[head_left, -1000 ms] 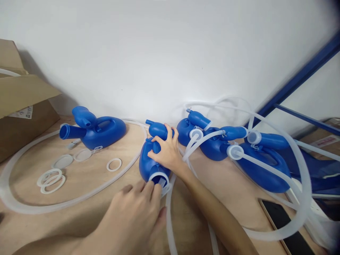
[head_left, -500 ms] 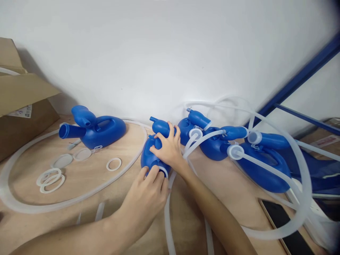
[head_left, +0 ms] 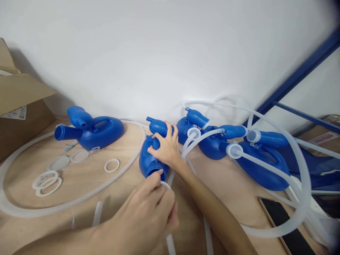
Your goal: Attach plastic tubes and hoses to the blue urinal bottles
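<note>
A blue plastic bottle [head_left: 147,157] lies at the centre with its round mouth facing the camera. Over its body my right hand [head_left: 168,145] is curled, the thumb on the bottle and the fingertips against a blue spouted piece [head_left: 157,127] behind it. In front of the mouth, my left hand [head_left: 148,209] is closed with its fingertips pinching a white ring [head_left: 166,184], mostly hidden by the fingers. The bottle's blue rim shows bare.
Another blue bottle [head_left: 108,132], white rings [head_left: 112,165] and clear caps [head_left: 58,163] lie left, inside a looped tube [head_left: 34,211]. Several blue bottles [head_left: 262,166] with tubes stand right. A phone [head_left: 287,223] lies front right; a cardboard box [head_left: 23,124] is far left.
My left hand has moved toward the camera, and the white ring has come away from the bottle's mouth. My right hand remains on the bottle. The view has shifted slightly.
</note>
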Demonstrator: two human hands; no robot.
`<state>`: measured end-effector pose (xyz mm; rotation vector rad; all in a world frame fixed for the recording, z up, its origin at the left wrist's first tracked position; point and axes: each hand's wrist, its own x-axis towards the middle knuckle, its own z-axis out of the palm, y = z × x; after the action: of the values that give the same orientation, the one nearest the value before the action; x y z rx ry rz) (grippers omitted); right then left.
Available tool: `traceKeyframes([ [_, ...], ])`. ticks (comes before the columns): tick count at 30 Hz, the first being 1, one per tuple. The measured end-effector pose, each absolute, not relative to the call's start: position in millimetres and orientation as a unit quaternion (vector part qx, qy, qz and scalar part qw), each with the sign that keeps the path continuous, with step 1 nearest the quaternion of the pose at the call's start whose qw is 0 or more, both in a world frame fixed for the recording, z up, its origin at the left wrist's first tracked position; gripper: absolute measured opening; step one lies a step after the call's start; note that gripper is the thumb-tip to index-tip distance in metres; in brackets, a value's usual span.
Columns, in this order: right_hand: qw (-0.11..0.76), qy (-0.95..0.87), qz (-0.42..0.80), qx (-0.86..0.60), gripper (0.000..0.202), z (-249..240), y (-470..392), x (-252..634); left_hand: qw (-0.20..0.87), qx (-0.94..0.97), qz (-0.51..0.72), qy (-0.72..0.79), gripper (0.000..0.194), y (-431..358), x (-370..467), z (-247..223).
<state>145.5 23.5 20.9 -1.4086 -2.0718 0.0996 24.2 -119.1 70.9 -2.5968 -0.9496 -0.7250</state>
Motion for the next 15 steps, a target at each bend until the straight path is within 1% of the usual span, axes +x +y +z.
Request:
traceKeyframes([
  [1,0.311,-0.785,0.038,-0.534,0.034,21,23,146,0.135,-0.894,-0.258,-0.341,0.029,-121,19,78],
  [3,0.313,-0.784,0.038,-0.535,0.035,20,23,146,0.143,-0.893,-0.214,-0.370,0.028,-115,0,88],
  [5,0.316,-0.784,0.035,-0.533,0.035,18,23,147,0.132,-0.892,-0.090,-0.423,0.028,-99,-31,92],
  [8,0.317,-0.787,0.029,-0.529,0.031,16,23,147,0.104,-0.835,0.076,-0.535,0.029,-65,-82,88],
  [10,0.313,-0.786,0.025,-0.533,0.029,16,24,147,0.060,-0.790,0.141,-0.594,0.031,-45,-103,84],
  [11,0.310,-0.786,0.022,-0.534,0.028,17,24,148,0.037,-0.782,0.140,-0.606,0.032,-37,-108,83],
  [13,0.305,-0.793,0.020,-0.528,0.031,18,24,149,-0.010,-0.790,0.096,-0.606,0.045,-27,-107,84],
  [15,0.300,-0.808,0.020,-0.507,0.040,21,25,152,-0.035,-0.807,0.043,-0.587,0.059,-25,-96,85],
])
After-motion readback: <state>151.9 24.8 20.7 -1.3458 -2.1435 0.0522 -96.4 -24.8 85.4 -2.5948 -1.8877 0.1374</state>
